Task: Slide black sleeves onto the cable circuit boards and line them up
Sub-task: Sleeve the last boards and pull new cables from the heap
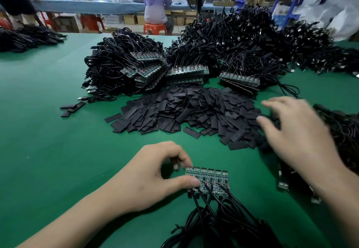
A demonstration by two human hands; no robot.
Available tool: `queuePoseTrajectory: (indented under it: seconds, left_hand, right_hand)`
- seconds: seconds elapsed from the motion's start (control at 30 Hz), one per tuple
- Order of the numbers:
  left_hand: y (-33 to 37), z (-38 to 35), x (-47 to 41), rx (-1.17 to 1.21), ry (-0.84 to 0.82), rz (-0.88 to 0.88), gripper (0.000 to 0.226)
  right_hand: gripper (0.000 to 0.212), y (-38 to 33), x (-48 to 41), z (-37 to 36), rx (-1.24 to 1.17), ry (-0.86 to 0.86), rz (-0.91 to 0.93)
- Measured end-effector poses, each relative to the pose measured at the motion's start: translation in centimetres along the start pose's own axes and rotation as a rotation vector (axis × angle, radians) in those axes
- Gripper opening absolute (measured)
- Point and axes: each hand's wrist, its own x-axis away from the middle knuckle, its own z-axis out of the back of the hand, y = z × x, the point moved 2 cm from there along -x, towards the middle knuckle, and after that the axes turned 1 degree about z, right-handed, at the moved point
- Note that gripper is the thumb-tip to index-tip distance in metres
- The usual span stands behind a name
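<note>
LEFT: your left hand (147, 178) pinches the board row (210, 179) at its left end, boards running right from that grip | RIGHT: your right hand (297, 137) is spread, empty, blurred, over the sleeve pile (186, 112) | RISK: unpinned far boards may skew; a hasty grab may lift several sleeves.

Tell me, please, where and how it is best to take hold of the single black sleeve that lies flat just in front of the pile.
Probably pinch the single sleeve across its two long edges, coming from above on the near side. It lies flat on the green mat, apart from the pile, with both long edges free.
</note>
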Motion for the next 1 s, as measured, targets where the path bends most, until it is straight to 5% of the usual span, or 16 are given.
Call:
queuePoseTrajectory:
  seconds: [0.13,0.23,0.83,1.0]
  left_hand:
    - [0.3,-0.3,0.1,0.23,-0.049,0.07,0.025]
    - [0.2,-0.3,0.1,0.252,-0.051,0.068,0.025]
    - [0.1,0.0,0.5,0.31,-0.065,0.065,0.025]
    - [0.2,0.0,0.4,0.305,-0.056,0.069,0.025]
  right_hand:
    - [0.034,-0.1,0.3,-2.2,0.134,-0.38,-0.019]
    - [0.031,1.9,0.1,-2.3,0.288,-0.498,-0.043]
    - [0.092,7.1,-0.8,-1.9,0.22,-0.567,-0.225]
    - [0.081,7.4,-0.8,-1.8,0.294,-0.587,-0.23]
